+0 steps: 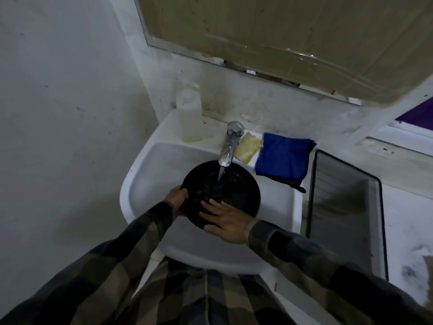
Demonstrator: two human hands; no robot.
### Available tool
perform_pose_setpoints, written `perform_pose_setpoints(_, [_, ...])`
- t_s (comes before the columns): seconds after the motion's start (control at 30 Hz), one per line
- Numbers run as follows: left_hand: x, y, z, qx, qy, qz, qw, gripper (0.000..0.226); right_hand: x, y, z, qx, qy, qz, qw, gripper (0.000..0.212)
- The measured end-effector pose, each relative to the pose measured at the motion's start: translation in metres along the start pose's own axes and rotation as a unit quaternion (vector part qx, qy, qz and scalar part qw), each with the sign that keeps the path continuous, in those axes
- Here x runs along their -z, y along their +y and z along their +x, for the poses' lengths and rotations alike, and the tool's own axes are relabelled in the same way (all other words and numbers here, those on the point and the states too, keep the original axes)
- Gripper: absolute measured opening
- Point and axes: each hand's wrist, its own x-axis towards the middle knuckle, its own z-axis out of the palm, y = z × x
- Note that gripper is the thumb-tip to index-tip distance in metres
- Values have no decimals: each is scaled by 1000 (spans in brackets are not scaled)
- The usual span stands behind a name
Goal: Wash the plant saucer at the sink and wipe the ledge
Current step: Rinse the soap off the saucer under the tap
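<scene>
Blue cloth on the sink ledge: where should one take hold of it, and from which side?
Probably pinch the blue cloth at its near edge, coming from the right: it lies flat and folded, and the sponge crowds its left side.

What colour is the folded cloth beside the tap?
Bright blue, with a darker layer showing underneath; the cloth lies on the sink rim, clearest in the head view.

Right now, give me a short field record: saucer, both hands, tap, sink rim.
saucer: black, over the sink, under the tap
left hand: grips saucer's left rim
right hand: fingers flat on saucer's near side
tap: running, water hitting the saucer
sink rim: clear bottle left of tap; yellow sponge, blue cloth right
</scene>
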Motion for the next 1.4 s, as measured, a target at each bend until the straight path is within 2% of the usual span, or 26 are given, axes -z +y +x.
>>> perform_pose_setpoints(0.1, [6,5,-7,-9,13,3,1000,46,-6,16,-24,-9,11,-24,1000,114])
perform_pose_setpoints(0.2, [20,9,-13,-13,12,4,1000,44,-4,30,-31,-36,57,11,998,111])
perform_pose_setpoints(0.27, [28,11,-15,-15,15,-5,1000,45,11,31,-28,-54,164,51,984,84])
perform_pose_setpoints(0.33, [35,15,-18,-24,24,-9,999,46,32,30,-21,-56,319,61,944,51])
perform_pose_setpoints(0.4, [41,19,-21,-33,30,-2,999,46,57,28,-11,-68,441,74,892,51])
perform_pose_setpoints(0.47, [44,22,-26,-42,30,17,999,47,82,25,-3,-95,496,90,858,57])
perform_pose_setpoints(0.57, [46,25,-35,-54,29,42,997,43,107,20,3,-116,508,158,839,51])
perform_pose_setpoints(0.67, [44,26,-41,-66,33,48,996,39,114,17,3,-93,503,191,838,60])
perform_pose_setpoints(0.77, [42,29,-46,-87,37,62,994,46,111,18,5,-69,483,154,859,66])
perform_pose_setpoints(0.9, [39,33,-56,-127,52,97,986,51,108,20,9,-85,486,133,859,72])
perform_pose_setpoints(1.03, [40,33,-65,-163,62,109,979,53,89,23,11,-67,492,68,865,62])
perform_pose_setpoints(1.17, [44,31,-72,-188,73,109,973,52,69,19,7,-51,471,48,879,77])
perform_pose_setpoints(1.3, [47,28,-79,-206,93,94,970,50,70,19,9,-49,486,85,868,73])
perform_pose_setpoints(1.4, [49,24,-83,-213,109,86,967,49,57,10,7,-76,523,118,841,64])
